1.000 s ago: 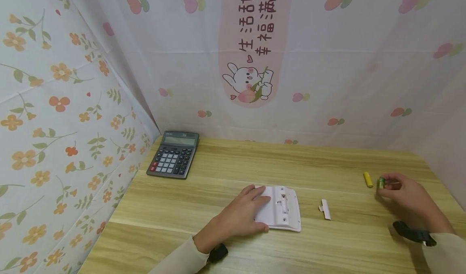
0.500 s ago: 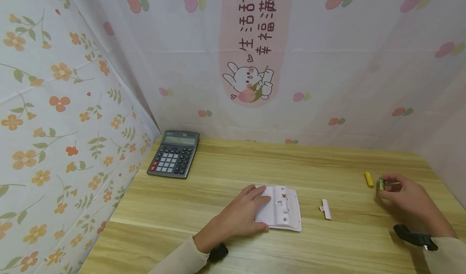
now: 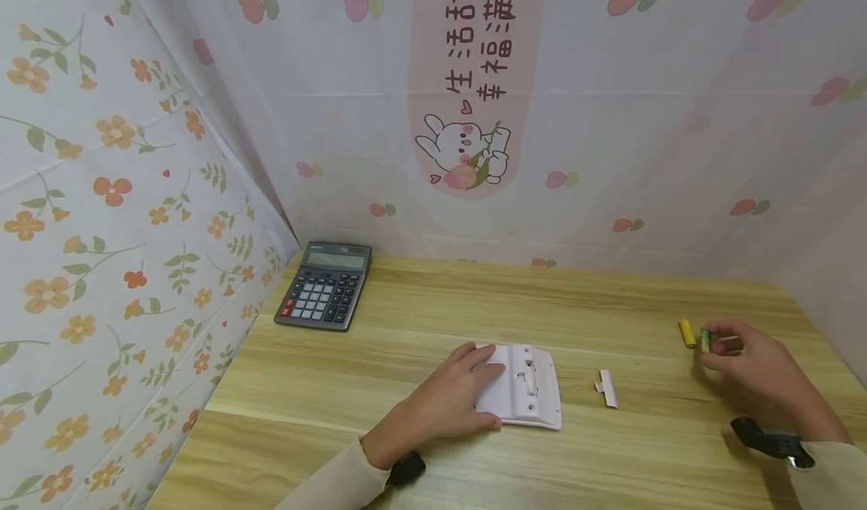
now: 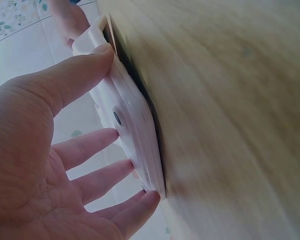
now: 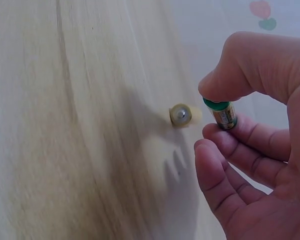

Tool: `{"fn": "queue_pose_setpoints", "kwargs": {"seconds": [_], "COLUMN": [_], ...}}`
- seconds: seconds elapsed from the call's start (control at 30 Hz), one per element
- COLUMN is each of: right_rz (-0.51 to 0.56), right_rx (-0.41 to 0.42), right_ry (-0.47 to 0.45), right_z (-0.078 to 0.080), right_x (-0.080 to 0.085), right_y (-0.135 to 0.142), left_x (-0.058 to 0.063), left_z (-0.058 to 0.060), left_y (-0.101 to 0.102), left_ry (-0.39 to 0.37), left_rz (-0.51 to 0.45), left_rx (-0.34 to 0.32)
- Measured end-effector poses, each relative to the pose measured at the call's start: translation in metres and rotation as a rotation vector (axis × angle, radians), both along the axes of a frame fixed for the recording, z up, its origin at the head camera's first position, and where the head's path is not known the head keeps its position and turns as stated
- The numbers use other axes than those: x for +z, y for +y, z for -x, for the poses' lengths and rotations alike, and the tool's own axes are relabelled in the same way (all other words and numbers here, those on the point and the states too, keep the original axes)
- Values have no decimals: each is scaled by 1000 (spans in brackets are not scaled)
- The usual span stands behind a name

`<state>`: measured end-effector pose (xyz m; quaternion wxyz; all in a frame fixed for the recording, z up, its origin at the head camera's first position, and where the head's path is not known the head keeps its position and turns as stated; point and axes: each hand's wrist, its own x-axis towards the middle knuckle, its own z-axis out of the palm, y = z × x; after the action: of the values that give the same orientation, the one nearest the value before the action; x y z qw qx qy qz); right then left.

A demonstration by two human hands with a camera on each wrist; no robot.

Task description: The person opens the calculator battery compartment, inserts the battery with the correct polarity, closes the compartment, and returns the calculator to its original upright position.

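A white calculator-like device lies on the table with its back upward and its battery compartment uncovered. My left hand rests on its left part, fingers spread and relaxed over the back; in the left wrist view the thumb touches its edge. At the table's right, my right hand pinches a small green battery between thumb and fingers, just above the tabletop. The green battery is held by its ends in the right wrist view. Beside it a yellow battery lies on the table.
A white battery cover lies to the right of the device. A dark grey calculator is at the table's back left. Patterned cloth hangs behind and to the left of the wooden table.
My right hand has shifted slightly left and upward with the green battery, bringing it closer to the yellow one. My left hand stays on the device.
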<state>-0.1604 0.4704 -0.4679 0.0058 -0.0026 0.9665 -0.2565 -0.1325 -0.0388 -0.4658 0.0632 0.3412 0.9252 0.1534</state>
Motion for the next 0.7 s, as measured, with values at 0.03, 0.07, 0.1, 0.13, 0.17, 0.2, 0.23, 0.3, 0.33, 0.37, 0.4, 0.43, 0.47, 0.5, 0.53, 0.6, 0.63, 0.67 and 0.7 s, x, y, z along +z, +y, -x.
{"fn": "queue_pose_setpoints", "kwargs": {"seconds": [0.03,0.07,0.1,0.13,0.17,0.2,0.23,0.3,0.33,0.37,0.4,0.43,0.47,0.5,0.53,0.6,0.63,0.67,0.7], "right_rz": [0,-1,2,3,5,8,15,21,23,26,29,35,38,45,53,72,81,88,93], "right_rx": [3,6,10,13,18,24,33,45,51,57,62,67,69,74,78,88,93,98,106], "right_ry": [1,2,2,3,4,5,4,4,4,3,2,0,3,5,9,27,36,46,55], "right_z": [0,0,0,0,0,0,0,0,0,0,0,-1,-1,-2,-2,-3,-3,-3,-3], "right_x": [1,1,2,2,3,4,5,6,7,7,7,7,7,7,7,6,6,6,5], "right_y": [-1,-2,-4,-5,-6,-8,-8,-11,-12,-13,-13,-14,-15,-16,-17,-19,-21,-23,-24], "left_x": [0,0,0,0,0,0,0,0,0,0,0,0,0,0,0,0,0,0,0], "left_z": [0,0,0,0,0,0,0,0,0,0,0,0,0,0,0,0,0,0,0], "left_y": [0,0,0,0,0,0,0,0,0,0,0,0,0,0,0,0,0,0,0], "left_ry": [1,0,0,1,1,1,1,2,3,4,4,5,5,5,4,3,3,3,2], "left_rz": [0,-2,-3,-4,-5,-7,-8,-10,-10,-11,-12,-12,-13,-13,-14,-16,-16,-16,-17], "left_rx": [0,1,0,1,1,1,1,0,0,-1,-1,-2,-2,-2,-2,-2,-2,-2,-1]}}
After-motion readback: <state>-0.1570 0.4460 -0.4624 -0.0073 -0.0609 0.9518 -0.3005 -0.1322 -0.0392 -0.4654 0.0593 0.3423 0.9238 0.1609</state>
